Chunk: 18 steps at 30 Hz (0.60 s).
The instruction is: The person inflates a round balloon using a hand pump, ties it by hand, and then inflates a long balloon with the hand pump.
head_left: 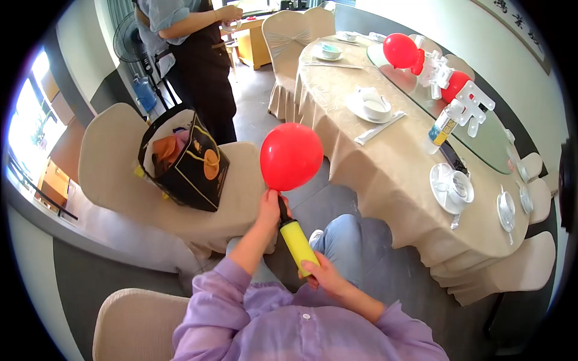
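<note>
A round, inflated red balloon (291,157) stands at the tip of a hand pump (297,242) with a yellow body and black nozzle end. My left hand (274,206) is closed round the balloon's neck and the black end of the pump, just below the balloon. Lower down, my right hand (321,272) grips the far end of the yellow body. The pump slants between both hands, above my lap.
A black bag (191,170) with things in it sits on a covered chair (114,150) at left. Behind it stands another person (201,72) in an apron. At right, a clothed table (361,153) holds dishes, a bottle (444,127), a phone and more red balloons (400,50).
</note>
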{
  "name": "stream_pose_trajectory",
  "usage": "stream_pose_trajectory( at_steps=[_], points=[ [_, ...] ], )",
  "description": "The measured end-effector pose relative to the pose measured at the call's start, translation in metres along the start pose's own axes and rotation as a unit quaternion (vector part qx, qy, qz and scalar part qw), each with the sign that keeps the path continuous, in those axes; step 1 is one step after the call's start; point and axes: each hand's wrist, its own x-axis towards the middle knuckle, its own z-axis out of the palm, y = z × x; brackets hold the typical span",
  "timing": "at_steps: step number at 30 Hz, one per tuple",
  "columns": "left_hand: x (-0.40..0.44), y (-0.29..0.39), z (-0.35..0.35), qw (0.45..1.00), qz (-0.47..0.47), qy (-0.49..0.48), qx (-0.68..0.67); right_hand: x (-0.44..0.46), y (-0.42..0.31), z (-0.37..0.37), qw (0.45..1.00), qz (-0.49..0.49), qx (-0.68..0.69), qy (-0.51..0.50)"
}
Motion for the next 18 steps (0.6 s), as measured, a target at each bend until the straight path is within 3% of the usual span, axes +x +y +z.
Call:
stream_pose_trajectory(
  at_steps=[2,5,7,9,11,16,18],
  points=[
    [0.010,0.012,-0.017,0.998,0.035,0.021,0.038,-0.009,-0.011,0.003,0.997,0.048,0.048,-0.033],
    [0.014,0.048,-0.025,0.999,0.047,0.009,-0.024,-0.041,-0.018,0.003,0.990,0.090,0.078,-0.078],
    [0.012,0.038,-0.020,0.998,0.050,0.032,-0.035,-0.050,-0.018,0.000,0.990,0.100,0.078,-0.058],
    [0.006,0.025,-0.009,0.995,0.014,0.069,-0.074,-0.053,-0.018,-0.006,0.994,0.090,0.054,-0.031],
    [-0.013,-0.012,0.011,0.997,-0.009,0.003,-0.082,-0.032,-0.014,-0.014,0.996,0.058,0.069,-0.006],
    [-0.027,0.009,0.016,0.998,0.004,-0.006,-0.063,-0.006,-0.009,0.004,0.998,-0.024,-0.050,0.011],
    [-0.016,0.025,0.011,1.000,0.009,0.005,-0.006,-0.011,-0.022,0.010,1.000,-0.001,0.001,-0.018]
  ],
)
